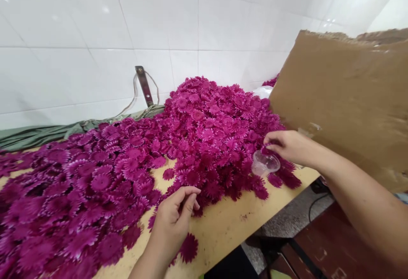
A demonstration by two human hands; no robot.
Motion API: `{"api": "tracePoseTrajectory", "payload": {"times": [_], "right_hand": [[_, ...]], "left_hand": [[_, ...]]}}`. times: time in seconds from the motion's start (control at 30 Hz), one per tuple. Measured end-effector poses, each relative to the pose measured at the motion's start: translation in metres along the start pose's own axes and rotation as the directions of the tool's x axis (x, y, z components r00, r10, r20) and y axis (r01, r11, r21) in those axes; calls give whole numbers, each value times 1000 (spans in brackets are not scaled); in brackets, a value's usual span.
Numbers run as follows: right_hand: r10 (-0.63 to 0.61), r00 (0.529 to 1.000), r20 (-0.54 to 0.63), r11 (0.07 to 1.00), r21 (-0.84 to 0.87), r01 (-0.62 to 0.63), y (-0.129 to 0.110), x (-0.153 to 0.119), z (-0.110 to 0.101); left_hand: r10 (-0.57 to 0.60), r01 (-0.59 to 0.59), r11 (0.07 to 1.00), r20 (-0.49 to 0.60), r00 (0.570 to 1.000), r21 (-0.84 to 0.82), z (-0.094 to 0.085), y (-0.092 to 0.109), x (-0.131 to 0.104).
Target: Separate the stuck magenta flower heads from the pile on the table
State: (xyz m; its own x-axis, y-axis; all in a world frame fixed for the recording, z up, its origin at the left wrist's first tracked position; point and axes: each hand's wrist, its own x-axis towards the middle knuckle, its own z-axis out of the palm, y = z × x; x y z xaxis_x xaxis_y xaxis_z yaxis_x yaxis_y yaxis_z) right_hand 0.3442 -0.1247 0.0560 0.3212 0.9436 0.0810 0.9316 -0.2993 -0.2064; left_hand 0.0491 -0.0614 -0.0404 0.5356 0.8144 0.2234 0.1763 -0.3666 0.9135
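i see my right hand (283,146) at the rim of a clear cup (264,168), fingertips bent together at a purple bit; i cannot tell whether they grip it. my left hand (175,211) is half curled over the worktop (223,232), thumb near forefinger, and i cannot tell if it pinches anything. the flowers (213,126) rise in a heap behind the cup and spread lower to the left. cardboard (344,92) stands beyond my right forearm.
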Motion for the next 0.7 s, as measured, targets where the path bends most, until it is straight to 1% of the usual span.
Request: {"api": "tracePoseTrajectory", "payload": {"times": [0.07, 0.13, 0.2, 0.27, 0.33, 0.43, 0.5, 0.6, 0.63, 0.7], "right_hand": [[6, 998, -68, 978, 207, 8, -20, -5, 5], [-58, 996, -62, 911, 406, 78, -47, -8, 21], [-155, 986, -54, 844, 512, 161, -76, -9, 43], [-208, 977, -52, 791, 579, 199, -102, -8, 64], [-221, 974, -46, 774, 599, 204, -122, -7, 80], [-207, 977, -56, 823, 530, 205, -140, -6, 92], [-175, 982, -76, 862, 471, 190, -145, -6, 97], [-130, 986, -106, 889, 428, 163, -148, -7, 102], [-129, 986, -110, 890, 426, 164, -148, -7, 103], [-163, 977, -136, 876, 435, 206, -149, -11, 104]], "left_hand": [[1, -1, 1000, -1, 1000, -15, 3, 3, 0], [6, -7, 1000, -24, 1000, -25, 7, 6, 2], [19, -20, 999, -62, 998, -28, 11, 8, 4], [11, -14, 999, -108, 994, -29, 14, 8, 8], [-33, 24, 998, -150, 988, -58, 15, 8, 11], [-134, 96, 976, -192, 972, -194, 15, 6, 14], [-196, 131, 942, -189, 962, -309, 16, 6, 16], [-271, 183, 874, -139, 953, -450, 18, 6, 19], [-290, 194, 851, -128, 948, -488, 18, 6, 20], [-322, 199, 814, -138, 937, -546, 17, 5, 21]]}}
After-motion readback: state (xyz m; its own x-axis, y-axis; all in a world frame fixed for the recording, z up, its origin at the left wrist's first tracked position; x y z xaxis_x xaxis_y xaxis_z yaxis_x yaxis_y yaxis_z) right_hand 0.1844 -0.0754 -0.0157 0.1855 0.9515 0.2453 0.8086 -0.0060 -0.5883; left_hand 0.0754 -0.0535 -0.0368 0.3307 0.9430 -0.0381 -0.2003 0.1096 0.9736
